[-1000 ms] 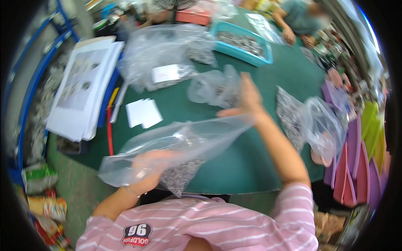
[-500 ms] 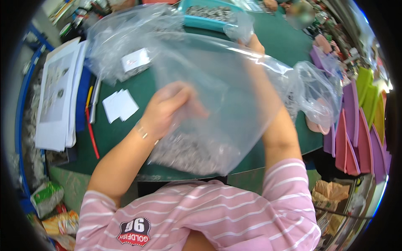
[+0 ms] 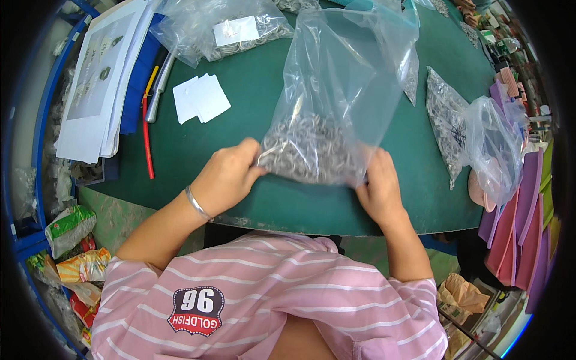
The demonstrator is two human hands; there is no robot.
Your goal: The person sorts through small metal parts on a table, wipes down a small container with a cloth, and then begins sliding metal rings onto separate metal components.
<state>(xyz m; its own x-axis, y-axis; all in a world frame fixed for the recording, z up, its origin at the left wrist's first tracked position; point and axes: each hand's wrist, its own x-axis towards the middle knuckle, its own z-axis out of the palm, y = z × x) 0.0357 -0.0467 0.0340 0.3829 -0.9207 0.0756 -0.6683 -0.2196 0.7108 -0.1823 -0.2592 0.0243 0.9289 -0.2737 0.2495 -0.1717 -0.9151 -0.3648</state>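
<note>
A large clear plastic bag (image 3: 318,144) lies before me on the green table, its lower end filled with many small grey metal parts and its upper part slack. My left hand (image 3: 231,171) pinches the bag's lower left corner between thumb and fingers; a silver bangle is on that wrist. At the lower right corner my right hand (image 3: 381,183) grips the plastic, its fingertips partly hidden behind the film. Another clear bag (image 3: 240,45) of metal parts, with a white label on it, rests at the far left.
White cards (image 3: 201,99) lie on the green table (image 3: 258,114), left of the bag. Beyond them are a red and yellow pen-like stick (image 3: 147,129) and stacked papers (image 3: 99,72). To the right lie a smaller filled bag (image 3: 447,120), an open clear bag (image 3: 492,147) and pink and purple bins (image 3: 522,216).
The bag has come down flat with its filled end toward me. My right hand has drawn back from the far side to its lower right corner; my left hand has moved to the left corner.
</note>
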